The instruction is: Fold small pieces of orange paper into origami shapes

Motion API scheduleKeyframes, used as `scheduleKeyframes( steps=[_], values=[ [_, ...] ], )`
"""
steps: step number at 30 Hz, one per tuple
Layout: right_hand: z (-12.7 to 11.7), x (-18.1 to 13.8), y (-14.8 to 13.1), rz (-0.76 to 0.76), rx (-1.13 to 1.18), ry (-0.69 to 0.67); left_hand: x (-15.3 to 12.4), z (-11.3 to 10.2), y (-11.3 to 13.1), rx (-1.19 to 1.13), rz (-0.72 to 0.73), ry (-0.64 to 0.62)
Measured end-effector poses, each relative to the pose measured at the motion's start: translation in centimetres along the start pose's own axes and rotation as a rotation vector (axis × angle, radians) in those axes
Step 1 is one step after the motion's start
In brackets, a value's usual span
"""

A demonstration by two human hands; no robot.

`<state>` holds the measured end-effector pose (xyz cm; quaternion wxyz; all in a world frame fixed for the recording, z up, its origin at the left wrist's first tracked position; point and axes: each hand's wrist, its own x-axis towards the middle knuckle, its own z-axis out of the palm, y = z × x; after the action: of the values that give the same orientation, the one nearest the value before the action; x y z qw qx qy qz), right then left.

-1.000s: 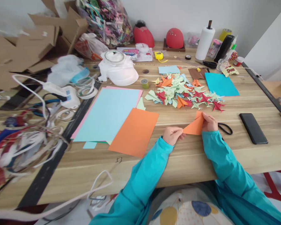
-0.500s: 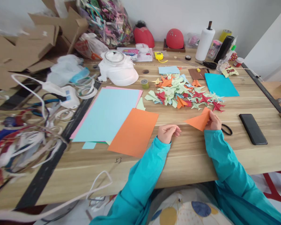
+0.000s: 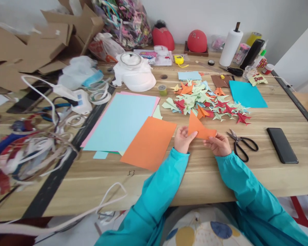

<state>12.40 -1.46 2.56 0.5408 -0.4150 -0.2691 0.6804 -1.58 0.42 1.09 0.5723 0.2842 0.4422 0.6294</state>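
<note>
Left hand (image 3: 182, 140) and right hand (image 3: 219, 145), partly curled, pinch the folded orange paper (image 3: 195, 126) between them; uneven pulling could skew its creases, and the right hand might bump the scissors (image 3: 238, 138) just beside it.

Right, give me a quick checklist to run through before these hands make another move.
1. Left hand gripping the folded orange paper: ok.
2. Right hand gripping its other end: ok.
3. Scissors apart from that paper: ok, they lie on the table to its right.
4. Scissors closed: not ok, the handles are spread.
5. Flat orange sheet unfolded: ok.
6. Fold edges exactly aligned: cannot tell, too small.
</note>
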Motion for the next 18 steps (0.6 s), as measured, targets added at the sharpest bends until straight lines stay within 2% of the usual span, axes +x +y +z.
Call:
scheduleKeyframes(
  steps=[2,4,7,11,15,18],
  values=[
    [-0.1,-0.1,0.3,0.046,-0.089,-0.090,-0.1,-0.1,0.3,0.062,0.003,-0.047],
    [-0.4,0.0,0.6,0.060,-0.216,-0.158,-0.6,0.0,0.8,0.241,0.014,-0.096],
    [-0.9,0.2,0.8,-0.073,-0.444,-0.120,-1.2,0.1,1.4,0.396,0.055,-0.143],
    [-1.0,0.4,0.9,-0.200,-0.621,-0.103,-1.2,0.1,1.2,0.407,0.061,-0.192],
    [-0.7,0.2,0.9,-0.235,-0.716,-0.156,-0.9,-0.1,0.7,0.419,0.066,-0.173],
    [-0.5,0.0,1.0,-0.218,-0.748,-0.145,-1.0,-0.1,0.8,0.447,0.090,-0.133]
  ],
)
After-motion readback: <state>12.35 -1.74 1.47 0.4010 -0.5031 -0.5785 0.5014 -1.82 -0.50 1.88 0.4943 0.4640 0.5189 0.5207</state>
